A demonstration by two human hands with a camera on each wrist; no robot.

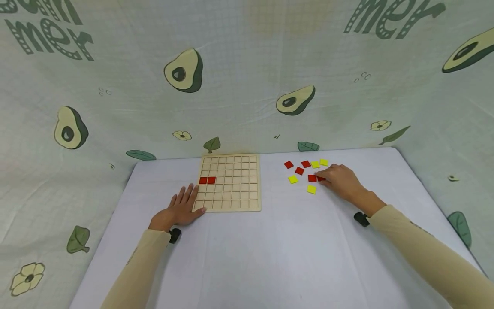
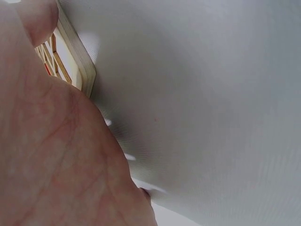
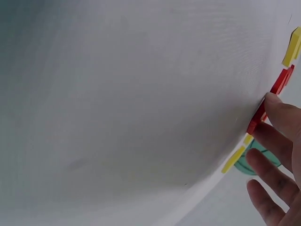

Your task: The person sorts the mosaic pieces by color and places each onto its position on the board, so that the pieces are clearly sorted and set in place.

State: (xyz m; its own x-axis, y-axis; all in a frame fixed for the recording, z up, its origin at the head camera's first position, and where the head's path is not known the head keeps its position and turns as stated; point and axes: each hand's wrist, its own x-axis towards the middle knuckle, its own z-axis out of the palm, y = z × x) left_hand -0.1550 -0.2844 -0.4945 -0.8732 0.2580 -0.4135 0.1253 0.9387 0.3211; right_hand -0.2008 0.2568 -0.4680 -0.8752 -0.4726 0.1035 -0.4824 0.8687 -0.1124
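Observation:
A pale wooden grid board lies on the white table, with two red square tiles side by side in its left cells. My left hand rests with straight, spread fingers at the board's lower left corner, the thumb along its front edge. Over on the right, my right hand pinches a red tile between thumb and index finger, low at the tabletop. Just left of those fingertips lies another red tile. In the left wrist view the palm hides most of the board.
Loose tiles lie around the right hand: a red tile and others at the back, plus several yellow ones, including a yellow tile nearest the front. A printed cloth rises behind the table's back edge.

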